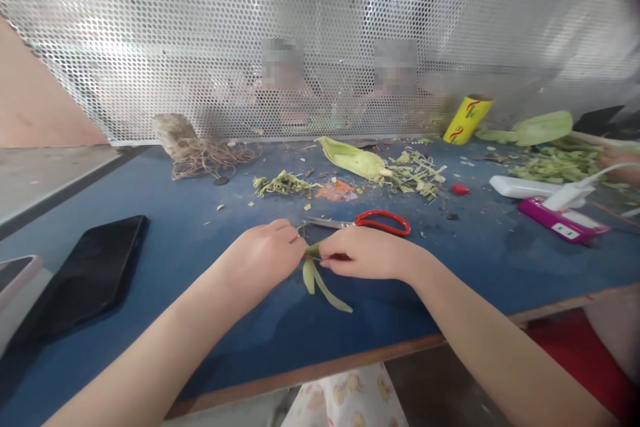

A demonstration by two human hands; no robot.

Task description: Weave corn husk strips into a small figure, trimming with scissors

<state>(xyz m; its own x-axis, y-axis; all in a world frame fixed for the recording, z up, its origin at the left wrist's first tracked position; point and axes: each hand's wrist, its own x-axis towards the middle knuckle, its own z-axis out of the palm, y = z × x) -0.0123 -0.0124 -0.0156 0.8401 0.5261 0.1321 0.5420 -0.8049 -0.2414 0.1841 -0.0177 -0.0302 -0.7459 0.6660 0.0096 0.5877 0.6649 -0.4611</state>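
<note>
My left hand [263,255] and my right hand [363,253] meet over the blue table [190,227], both pinched on a small green leaf piece [320,280]. Its strips hang down toward me between the two hands. Red-handled scissors [370,221] lie on the table just behind my right hand. A green corn husk [353,159] lies farther back among leaf scraps [415,177].
A black phone [87,273] lies at the left. A bundle of rubber bands [210,157] sits at the back left, a yellow roll [467,120] and cut greens [550,160] at the back right. A magenta device [563,221] and white cable lie right. People sit behind the perforated screen [320,33].
</note>
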